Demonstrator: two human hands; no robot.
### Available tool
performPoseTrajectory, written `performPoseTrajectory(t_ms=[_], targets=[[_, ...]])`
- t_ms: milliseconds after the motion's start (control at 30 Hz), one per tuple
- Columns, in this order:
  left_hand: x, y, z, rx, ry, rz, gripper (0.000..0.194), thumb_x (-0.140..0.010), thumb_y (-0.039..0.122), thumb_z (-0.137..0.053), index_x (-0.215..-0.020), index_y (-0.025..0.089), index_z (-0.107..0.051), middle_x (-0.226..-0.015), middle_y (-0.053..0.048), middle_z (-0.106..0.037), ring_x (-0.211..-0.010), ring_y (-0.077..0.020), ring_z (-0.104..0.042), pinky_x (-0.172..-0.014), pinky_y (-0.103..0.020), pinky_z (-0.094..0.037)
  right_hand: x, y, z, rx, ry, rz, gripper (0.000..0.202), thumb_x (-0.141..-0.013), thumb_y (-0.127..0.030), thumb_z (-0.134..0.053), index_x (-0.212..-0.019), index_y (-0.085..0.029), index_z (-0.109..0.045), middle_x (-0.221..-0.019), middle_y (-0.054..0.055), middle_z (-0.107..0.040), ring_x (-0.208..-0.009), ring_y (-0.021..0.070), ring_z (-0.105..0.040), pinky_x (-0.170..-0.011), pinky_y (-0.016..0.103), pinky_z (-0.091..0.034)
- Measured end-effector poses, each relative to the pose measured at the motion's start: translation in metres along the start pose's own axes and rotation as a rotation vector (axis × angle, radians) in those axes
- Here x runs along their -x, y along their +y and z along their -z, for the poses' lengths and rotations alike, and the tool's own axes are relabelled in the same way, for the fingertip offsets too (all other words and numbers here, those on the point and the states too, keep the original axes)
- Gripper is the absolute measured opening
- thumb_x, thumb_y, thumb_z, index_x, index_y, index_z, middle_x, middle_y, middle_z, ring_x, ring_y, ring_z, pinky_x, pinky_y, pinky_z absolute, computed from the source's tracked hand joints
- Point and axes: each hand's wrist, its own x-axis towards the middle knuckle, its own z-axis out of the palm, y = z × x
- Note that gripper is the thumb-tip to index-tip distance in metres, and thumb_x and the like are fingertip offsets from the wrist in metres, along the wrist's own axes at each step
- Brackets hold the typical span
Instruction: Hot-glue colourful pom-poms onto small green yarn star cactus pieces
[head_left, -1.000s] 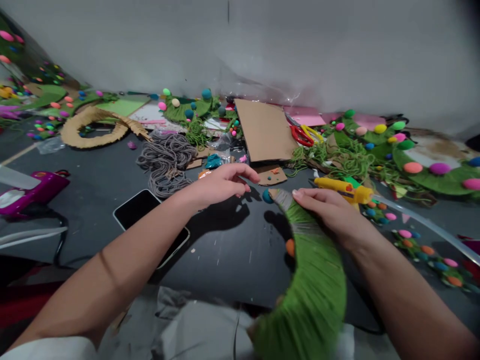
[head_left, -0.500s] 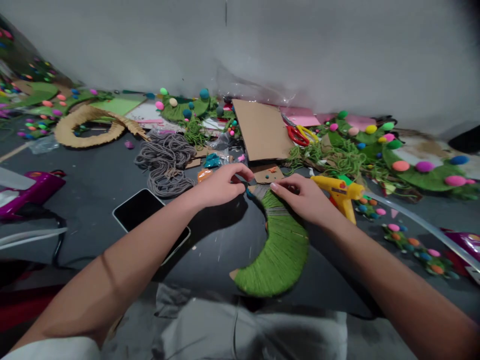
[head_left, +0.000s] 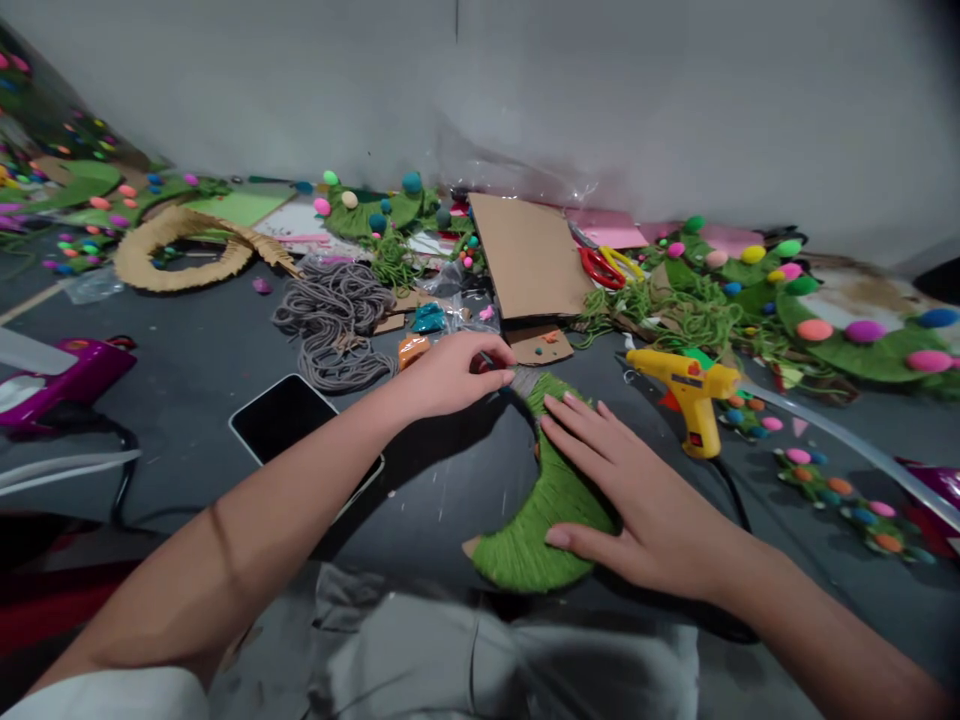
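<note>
A cardboard crescent wrapped in green yarn (head_left: 525, 540) lies on the dark table in front of me, its bare cardboard tip showing at the lower left. Grey yarn covers part of its upper end. My left hand (head_left: 465, 372) pinches that upper tip between thumb and fingers; the exact contact is partly hidden. Spread over the crescent's right side, my right hand (head_left: 622, 490) rests with its fingers stretched out. To the right of this hand a yellow hot glue gun (head_left: 686, 385) with a clear glue stick lies on the table.
A phone (head_left: 285, 415) lies under my left forearm. Behind are a grey yarn bundle (head_left: 330, 320), a cardboard sheet (head_left: 529, 260), red and yellow scissors (head_left: 604, 268) and green yarn scraps (head_left: 667, 310). Pompom-decorated wreath pieces (head_left: 840, 330) and a purple glue gun (head_left: 67, 385) flank the work area.
My right hand has moved from the crescent's upper end down along its right side and opened out flat over the green yarn. The left hand stays near the tip, its fingers closer to it.
</note>
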Motion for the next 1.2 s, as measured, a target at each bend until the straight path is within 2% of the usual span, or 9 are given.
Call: performPoseTrajectory(t_ms=[367, 533, 633, 700, 733, 800, 900, 1067, 1200], targets=[[0.001, 0.002, -0.001, -0.041, 0.030, 0.014, 0.017, -0.088, 0.028, -0.066, -0.099, 0.017, -0.072, -0.098, -0.004, -0.074, -0.077, -0.0151, -0.062, -0.073, -0.030, -0.049, 0.000, 0.002, -0.007, -0.037, -0.003, -0.025, 0.087, -0.097, -0.061, -0.054, -0.166, -0.019, -0.020, -0.172, 0.012, -0.025, -0.161, 0.0309, -0.020, -0.127, 0.064, -0.025], [0.000, 0.002, -0.002, -0.043, 0.023, 0.011, 0.016, -0.089, 0.028, -0.065, -0.099, 0.017, -0.072, -0.098, -0.004, -0.075, -0.078, -0.0149, -0.063, -0.074, -0.030, -0.050, 0.004, 0.002, -0.005, -0.132, 0.019, -0.028, 0.092, -0.093, -0.065, -0.061, -0.165, -0.022, -0.023, -0.173, 0.014, -0.023, -0.160, 0.0351, -0.022, -0.126, 0.066, -0.027], [0.000, 0.003, 0.000, -0.050, 0.026, 0.027, 0.018, -0.092, 0.030, -0.063, -0.102, 0.018, -0.073, -0.101, -0.004, -0.075, -0.082, -0.0160, -0.064, -0.076, -0.031, -0.049, 0.014, -0.002, 0.001, -0.256, 0.235, -0.245, 0.069, -0.092, -0.060, -0.065, -0.149, -0.025, -0.050, -0.161, 0.014, -0.045, -0.145, 0.0331, -0.048, -0.116, 0.053, -0.045], [0.000, 0.003, 0.001, -0.058, 0.029, 0.040, 0.020, -0.093, 0.031, -0.062, -0.103, 0.019, -0.074, -0.103, -0.004, -0.076, -0.084, -0.0167, -0.064, -0.076, -0.032, -0.049, 0.022, -0.005, 0.006, -0.393, 0.336, -0.534, 0.043, -0.095, -0.057, -0.062, -0.123, -0.024, -0.065, -0.124, 0.010, -0.069, -0.109, 0.0234, -0.068, -0.091, 0.036, -0.058], [0.000, 0.003, 0.001, -0.061, 0.029, 0.045, 0.020, -0.093, 0.031, -0.061, -0.104, 0.019, -0.074, -0.104, -0.004, -0.076, -0.084, -0.0169, -0.064, -0.076, -0.032, -0.049, 0.027, -0.007, 0.009, -0.495, 0.303, -0.668, 0.039, -0.096, -0.059, -0.059, -0.108, -0.023, -0.068, -0.101, 0.006, -0.071, -0.088, 0.0184, -0.068, -0.076, 0.030, -0.057], [0.000, 0.004, 0.002, -0.064, 0.023, 0.049, 0.021, -0.093, 0.030, -0.062, -0.105, 0.018, -0.074, -0.105, -0.004, -0.076, -0.084, -0.0168, -0.064, -0.077, -0.032, -0.049, 0.034, -0.009, 0.012, -0.745, 0.078, -0.825, 0.048, -0.097, -0.065, -0.053, -0.087, -0.020, -0.065, -0.074, 0.001, -0.062, -0.062, 0.0119, -0.056, -0.055, 0.023, -0.045], [0.000, 0.003, 0.001, -0.068, 0.004, 0.043, 0.022, -0.092, 0.031, -0.062, -0.105, 0.018, -0.075, -0.104, -0.005, -0.076, -0.080, -0.0162, -0.063, -0.074, -0.032, -0.048, 0.041, -0.012, 0.010, -1.046, -0.189, -0.883, 0.057, -0.093, -0.071, -0.054, -0.074, -0.017, -0.059, -0.066, -0.002, -0.056, -0.051, 0.0063, -0.045, -0.046, 0.020, -0.031], [0.000, 0.001, 0.001, -0.074, -0.010, 0.016, 0.022, -0.091, 0.034, -0.062, -0.100, 0.018, -0.075, -0.098, -0.004, -0.076, -0.077, -0.0157, -0.061, -0.072, -0.031, -0.047, 0.039, -0.021, 0.001, -1.258, -0.259, -0.921, 0.060, -0.093, -0.073, -0.053, -0.078, -0.017, -0.063, -0.047, -0.008, -0.040, -0.040, 0.0037, -0.030, -0.042, 0.019, -0.017], [0.000, -0.001, 0.001, -0.071, -0.008, 0.017, 0.023, -0.091, 0.034, -0.062, -0.100, 0.018, -0.075, -0.098, -0.005, -0.076, -0.078, -0.0162, -0.062, -0.072, -0.031, -0.048, 0.037, -0.027, -0.006, -1.291, -0.165, -0.945, 0.061, -0.090, -0.074, -0.057, -0.071, -0.016, -0.062, -0.044, -0.007, -0.041, -0.038, 0.0032, -0.028, -0.043, 0.021, -0.016]])
